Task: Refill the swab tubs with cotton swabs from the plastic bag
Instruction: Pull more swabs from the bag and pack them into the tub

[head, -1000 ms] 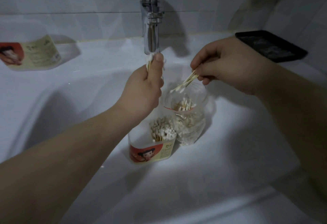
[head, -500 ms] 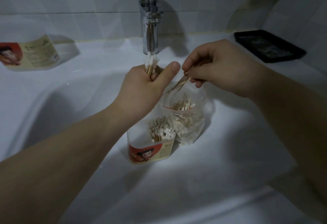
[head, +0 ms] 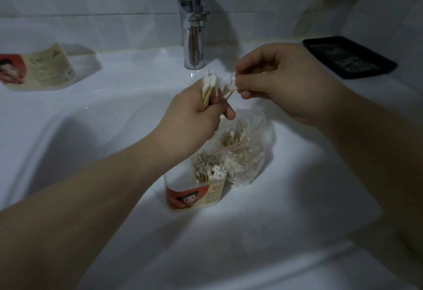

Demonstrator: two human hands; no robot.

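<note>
Cotton swabs [head: 209, 84], tips at 12 o'clock, gripped in left hand [head: 194, 117]; tub [head: 192, 198] at 6 o'clock; right hand [head: 274, 83] pinches a few

Sink [head: 91, 134] cradles tub [head: 194, 199] and bag [head: 248, 166] — rim [head: 142, 66] bears second tub [head: 45, 69], maybe tray [head: 348, 57].

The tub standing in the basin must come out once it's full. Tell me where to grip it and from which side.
Grip the swab tub round its labelled lower walls, coming from the near left. It stands upright with an open top and swabs standing inside, so a grasp from above would likely crush them. The plastic bag sits against its right side, blocking that approach.
</note>
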